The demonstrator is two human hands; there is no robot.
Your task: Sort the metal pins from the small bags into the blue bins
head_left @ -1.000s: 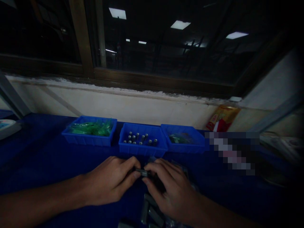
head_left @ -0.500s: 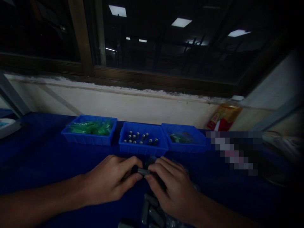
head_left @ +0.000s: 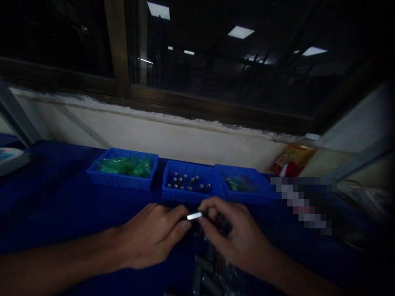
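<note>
Between my two hands is a small grey metal piece (head_left: 194, 216), its upper face shining. My left hand (head_left: 157, 232) pinches its left end with thumb and forefinger. On its right end, the thumb and forefinger of my right hand (head_left: 230, 232) are closed; something dark shows under the curled fingers of that hand. Several dark grey oblong pieces (head_left: 205, 265) lie on the blue table below my right hand, beside crumpled clear plastic (head_left: 228, 273). Just beyond the hands, a blue tray (head_left: 173, 196) holds several small upright metal cylinders (head_left: 191, 181).
A blue tray (head_left: 120, 183) with green plastic-wrapped items stands at the left, another tray (head_left: 247, 197) with a clear bag at the right. Behind are a wall (head_left: 148, 130) and dark window. A red-gold packet (head_left: 293, 159) leans at the back right; a white device (head_left: 10, 160) sits far left.
The metal piece has tilted, and its visible face is now bright. My right hand's forefinger has lifted and its grip has shifted. The camera view has moved slightly.
</note>
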